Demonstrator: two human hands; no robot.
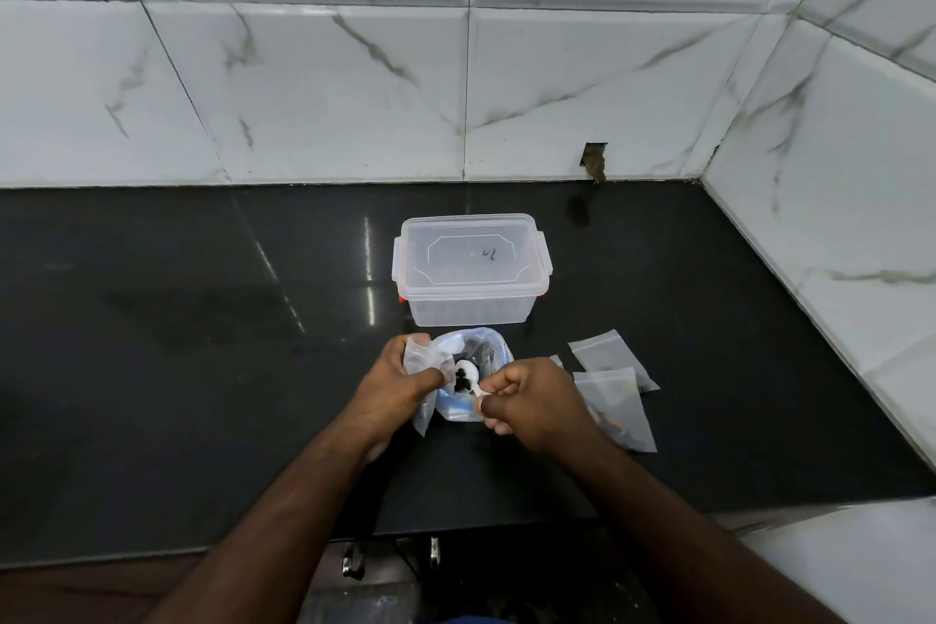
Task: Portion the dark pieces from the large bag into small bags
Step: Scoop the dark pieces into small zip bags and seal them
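Black polished countertop [152, 370], marble-look tile wall [304, 91] behind. Near the front edge, at mid-width: large clear bag [494, 352] standing open, dark pieces [478, 350] inside. Left hand [400, 383], fingers curled, pinching a small zip bag [423, 360] at the large bag's left side. Right hand [532, 400] gripping a white spoon [466, 375] (a few dark pieces in its bowl) over the opening. Lidded clear plastic container [471, 269] just behind. Toward the right edge, two more small zip bags [615, 395] lying flat.

1. Glossy black stone countertop [177, 345] runs along the white marble-tiled wall
2. A lidded clear plastic box [471, 269] sits on it
3. Small frosted zip bags [615, 393] lie flat to its right
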